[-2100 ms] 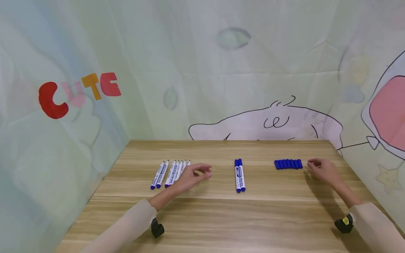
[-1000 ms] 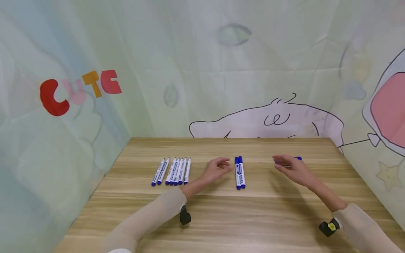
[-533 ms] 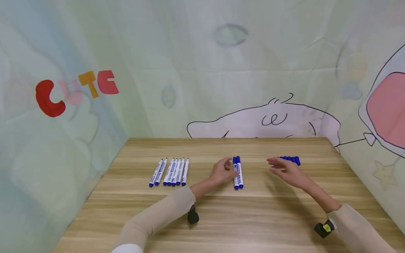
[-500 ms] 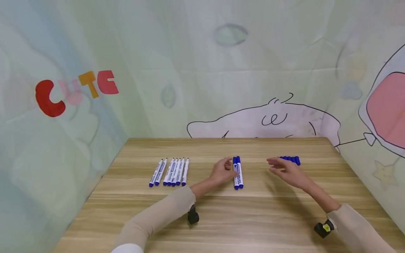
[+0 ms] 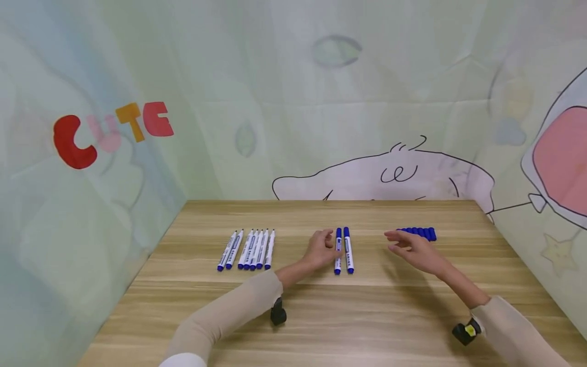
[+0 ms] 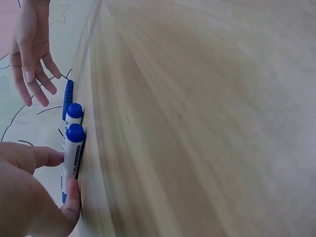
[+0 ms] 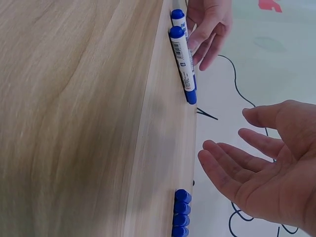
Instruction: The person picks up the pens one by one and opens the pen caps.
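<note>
Two white markers with blue caps on lie in the middle of the table. My left hand (image 5: 319, 250) pinches the left capped marker (image 5: 338, 265) between thumb and fingers, the thumb covering part of its barrel. A narrow gap separates it from the other capped marker (image 5: 349, 253), which nothing touches. To the right, my right hand (image 5: 418, 253) hovers with relaxed, spread fingers and holds nothing. Behind it sits a row of loose blue caps (image 5: 425, 234), partly hidden by that hand in the head view; several caps (image 7: 181, 217) show in the right wrist view.
Several uncapped white markers (image 5: 254, 250) lie side by side at the left, tips pointing away, with two more uncapped markers (image 5: 231, 250) slightly apart from them. A printed curtain (image 5: 302, 127) stands behind the wooden table (image 5: 330, 326) and along its sides.
My left hand has moved right from the uncapped markers and taken hold of the left capped marker, which has shifted slightly left from its neighbour. My right hand has moved left past the caps.
</note>
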Demonstrator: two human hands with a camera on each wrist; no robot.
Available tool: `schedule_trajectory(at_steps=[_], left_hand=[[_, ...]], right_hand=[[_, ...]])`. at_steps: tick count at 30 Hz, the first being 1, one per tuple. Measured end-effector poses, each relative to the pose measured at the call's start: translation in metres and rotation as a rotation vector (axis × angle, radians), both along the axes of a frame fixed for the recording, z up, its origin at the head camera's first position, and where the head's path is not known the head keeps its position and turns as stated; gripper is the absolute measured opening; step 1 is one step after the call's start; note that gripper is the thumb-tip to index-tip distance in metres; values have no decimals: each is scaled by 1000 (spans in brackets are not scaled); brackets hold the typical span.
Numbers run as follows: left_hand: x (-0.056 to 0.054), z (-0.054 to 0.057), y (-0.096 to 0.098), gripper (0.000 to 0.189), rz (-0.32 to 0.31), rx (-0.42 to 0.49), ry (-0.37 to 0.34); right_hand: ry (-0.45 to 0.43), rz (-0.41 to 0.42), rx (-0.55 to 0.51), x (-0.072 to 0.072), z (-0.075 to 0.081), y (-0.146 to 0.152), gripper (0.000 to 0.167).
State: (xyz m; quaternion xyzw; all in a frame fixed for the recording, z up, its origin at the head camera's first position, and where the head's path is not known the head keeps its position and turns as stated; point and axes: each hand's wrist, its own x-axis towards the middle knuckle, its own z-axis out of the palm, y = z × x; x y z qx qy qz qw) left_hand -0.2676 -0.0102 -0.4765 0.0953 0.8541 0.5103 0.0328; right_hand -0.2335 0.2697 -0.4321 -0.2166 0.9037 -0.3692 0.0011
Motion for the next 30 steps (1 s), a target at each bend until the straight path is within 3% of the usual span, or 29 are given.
schedule_trajectory(at_steps=[8, 14, 23, 30], left_hand=[[3, 1, -33, 57, -70, -78, 60], [4, 3, -55, 34, -111, -125, 103], [11, 9, -67, 22, -103, -35, 49], [17, 16, -74, 27, -162, 54, -15]], right_hand=[[-26, 25, -20, 0, -6, -5, 38], [6, 32, -24, 0, -10, -4, 37], [17, 58, -18, -1, -12, 3, 36], [1, 53, -22, -1, -11, 4, 36]])
